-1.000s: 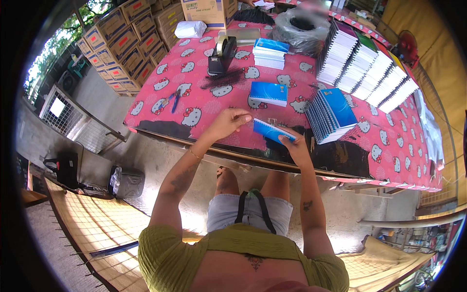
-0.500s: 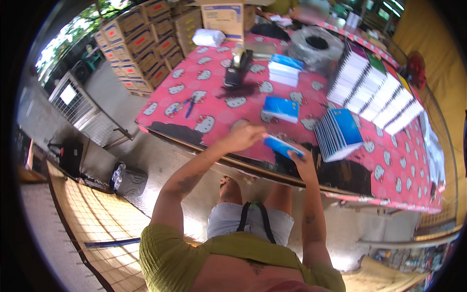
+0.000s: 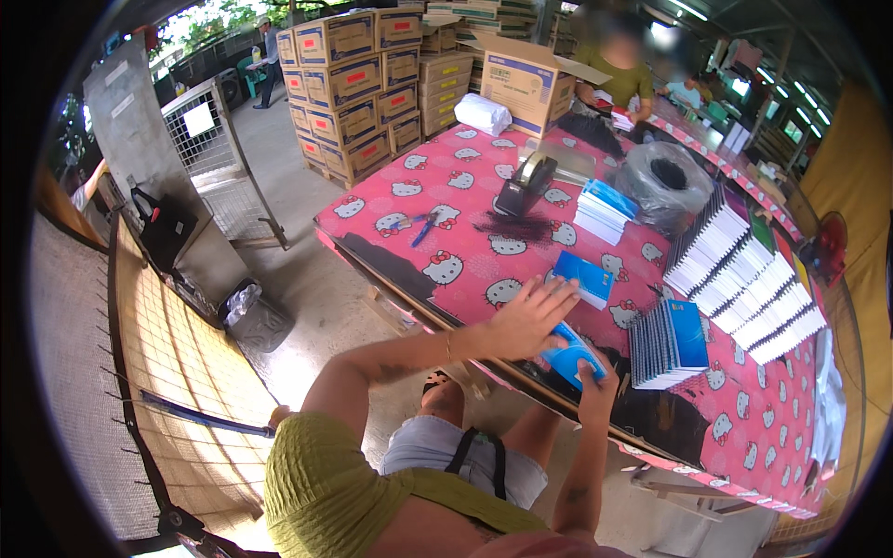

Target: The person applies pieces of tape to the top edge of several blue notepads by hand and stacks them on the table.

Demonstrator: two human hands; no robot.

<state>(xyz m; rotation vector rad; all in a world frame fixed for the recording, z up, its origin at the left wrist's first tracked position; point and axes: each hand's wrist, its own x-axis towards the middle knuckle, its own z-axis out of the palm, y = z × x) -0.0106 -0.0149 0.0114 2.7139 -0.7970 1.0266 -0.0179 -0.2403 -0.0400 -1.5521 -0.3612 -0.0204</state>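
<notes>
Your view swings left and up, so more shows beyond the far edge of the table (image 3: 372, 251), where a co-worker (image 3: 619, 79) sits or stands; which, you cannot tell from here. Starting at the left corner, the pens (image 3: 423, 230) lie a little in from the near edge, and the tape dispenser (image 3: 526, 186) stands farther back, toward the far edge.

Your left hand (image 3: 532, 316) shows the main change: no longer bunched at the tip of the notebook, it now spreads flat, palm down, fingers stretched out over that end. Its thumb is hidden, and you cannot tell whether the palm presses on the cover. The held notebook (image 3: 570, 361), blue and tilted, stays at the middle of the near edge. For the work in hand, this probably means a shift from fine fingertip handling to covering or steadying that end.

Just beyond it lies a low blue pile (image 3: 584, 277), close to your left fingertips. Your right hand (image 3: 597, 379) keeps its grip on the notebook's right end, thumb on top. To its right, near the dark worn strip of the near edge, stands the spiral-bound stack (image 3: 670, 344); the tall notebook rows (image 3: 744, 279) fill the area toward the right edge.
</notes>
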